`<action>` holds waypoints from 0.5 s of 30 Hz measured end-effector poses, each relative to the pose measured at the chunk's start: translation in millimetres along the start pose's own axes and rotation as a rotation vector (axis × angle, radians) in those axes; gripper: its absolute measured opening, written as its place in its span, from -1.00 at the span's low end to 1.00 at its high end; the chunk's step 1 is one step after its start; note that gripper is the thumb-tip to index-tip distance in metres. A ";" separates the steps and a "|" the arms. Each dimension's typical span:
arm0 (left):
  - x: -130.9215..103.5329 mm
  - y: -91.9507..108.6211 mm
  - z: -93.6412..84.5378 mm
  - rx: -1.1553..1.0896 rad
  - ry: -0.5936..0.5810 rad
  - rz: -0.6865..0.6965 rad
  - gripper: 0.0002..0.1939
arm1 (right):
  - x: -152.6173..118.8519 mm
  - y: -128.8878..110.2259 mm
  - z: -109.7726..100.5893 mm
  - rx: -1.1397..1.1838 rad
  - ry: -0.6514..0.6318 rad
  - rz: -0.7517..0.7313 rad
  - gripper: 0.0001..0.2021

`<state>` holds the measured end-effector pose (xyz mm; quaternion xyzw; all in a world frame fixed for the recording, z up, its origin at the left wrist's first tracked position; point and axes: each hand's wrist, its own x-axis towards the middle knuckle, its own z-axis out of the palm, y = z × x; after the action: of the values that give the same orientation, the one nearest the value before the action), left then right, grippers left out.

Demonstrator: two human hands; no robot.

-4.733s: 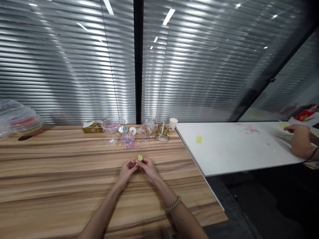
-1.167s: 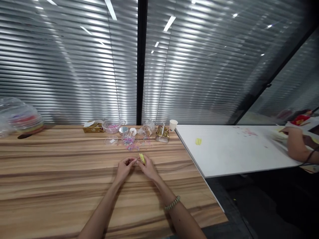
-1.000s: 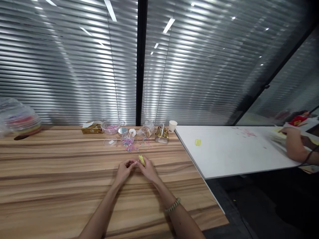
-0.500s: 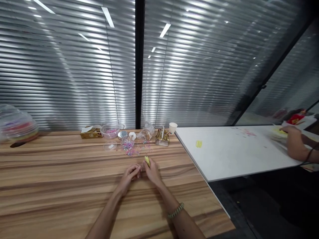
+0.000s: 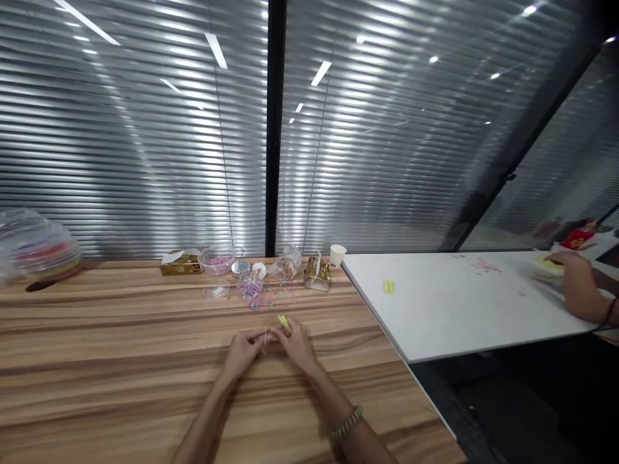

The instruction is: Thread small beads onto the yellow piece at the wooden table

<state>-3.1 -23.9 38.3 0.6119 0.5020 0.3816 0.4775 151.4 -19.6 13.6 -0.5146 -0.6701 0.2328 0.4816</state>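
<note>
My left hand (image 5: pixel 244 348) and my right hand (image 5: pixel 296 343) rest together on the wooden table (image 5: pixel 120 361), fingertips meeting. A small yellow piece (image 5: pixel 284 322) sticks up from the fingertips of my right hand. My left fingertips pinch something tiny and thin beside it; I cannot tell what it is. A beaded bracelet (image 5: pixel 346 423) sits on my right wrist. Just beyond my hands lies a scatter of small pink and purple beads (image 5: pixel 264 298).
Along the back edge stand a gold box (image 5: pixel 180 263), a clear bowl of beads (image 5: pixel 217 260), a gold foil bag (image 5: pixel 317 273) and a paper cup (image 5: pixel 337 254). A clear bag (image 5: pixel 36 248) lies far left. On the white table (image 5: pixel 464 303) lies a yellow piece (image 5: pixel 388 287); another person's hand (image 5: pixel 575 283) works at its right end.
My hands have stayed together at the same spot; the yellow piece has tilted from upright between both hands onto my right fingertips. The view has shifted slightly downward.
</note>
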 end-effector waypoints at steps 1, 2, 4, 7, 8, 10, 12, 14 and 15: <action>0.6 -1.1 -0.1 -0.023 0.054 -0.029 -0.51 | -0.2 0.5 -1.0 -0.013 -0.012 -0.010 -0.81; 1.1 -2.1 0.1 -0.047 0.101 -0.054 -0.46 | -0.6 0.8 -1.8 -0.021 -0.028 -0.029 -0.81; 1.7 -3.4 1.0 -0.081 0.159 -0.084 -0.38 | -1.3 1.0 -2.4 -0.018 -0.068 -0.089 -0.77; 2.7 -4.2 2.4 -0.107 0.183 -0.044 -0.38 | -2.3 0.8 -0.7 -0.014 -0.116 -0.193 -0.70; 3.2 -4.6 2.9 -0.115 0.176 -0.018 -0.40 | -2.4 0.9 0.1 -0.025 -0.129 -0.220 -0.70; 4.6 -6.3 4.1 -0.135 0.151 0.027 -0.43 | -2.7 1.8 0.9 -0.060 -0.153 -0.250 -0.71; 5.5 -8.8 5.7 -0.152 0.123 0.064 -0.43 | -3.0 2.7 0.2 -0.095 -0.169 -0.262 -0.72; 5.6 -11.1 7.5 -0.148 0.100 0.090 -0.43 | -3.3 2.3 -1.6 -0.102 -0.175 -0.276 -0.73; 5.4 -12.1 8.3 -0.130 0.090 0.102 -0.46 | -3.3 1.5 -2.7 -0.092 -0.177 -0.280 -0.73</action>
<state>2.9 -19.8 24.5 0.5866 0.4652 0.4645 0.4731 154.5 -22.5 12.2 -0.4150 -0.7850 0.1769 0.4245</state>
